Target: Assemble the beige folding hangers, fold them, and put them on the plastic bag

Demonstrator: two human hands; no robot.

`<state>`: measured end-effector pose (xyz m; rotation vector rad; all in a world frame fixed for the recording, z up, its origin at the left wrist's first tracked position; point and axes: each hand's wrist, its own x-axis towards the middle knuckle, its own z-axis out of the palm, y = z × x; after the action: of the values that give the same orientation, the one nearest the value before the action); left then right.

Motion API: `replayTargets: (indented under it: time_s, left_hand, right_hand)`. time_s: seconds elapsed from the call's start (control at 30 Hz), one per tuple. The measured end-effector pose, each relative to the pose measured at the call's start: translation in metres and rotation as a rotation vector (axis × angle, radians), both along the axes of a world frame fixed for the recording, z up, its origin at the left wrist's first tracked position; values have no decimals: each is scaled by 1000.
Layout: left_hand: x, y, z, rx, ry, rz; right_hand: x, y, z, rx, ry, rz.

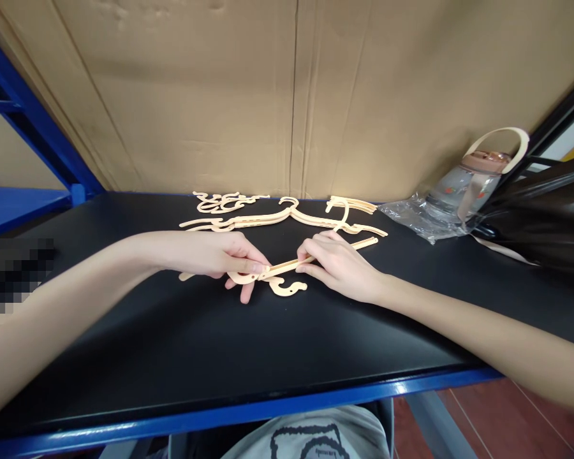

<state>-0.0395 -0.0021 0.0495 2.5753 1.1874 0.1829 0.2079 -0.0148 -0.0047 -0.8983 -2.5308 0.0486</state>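
My left hand [220,258] and my right hand [342,264] meet at the middle of a black table top [220,357]. Both pinch a cream plastic hanger [287,271] that lies low over the table. The left fingers grip its left arm near the hook [287,288], which points toward me. The right fingers grip the thin straight bar [358,244] that runs up to the right. Behind the hands lie more cream hangers [268,220] and a small heap of loose hanger pieces [224,202].
A cardboard wall [287,95] stands behind the table. At the right lie a clear plastic bag [411,220], a water bottle with a cream strap [473,182] and a black bag [545,217]. Blue shelf frame [23,121] at left; the table's blue front edge [268,408].
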Motion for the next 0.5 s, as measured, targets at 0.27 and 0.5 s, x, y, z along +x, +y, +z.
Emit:
replayTargets:
  time_s: [0.27, 0.5]
  left_hand:
    - [8, -1, 8, -445, 41, -47]
    - [7, 7, 11, -605, -24, -64]
  right_hand:
    - [0, 0, -1, 80, 20, 0]
    - [0, 0, -3, 155, 10, 0]
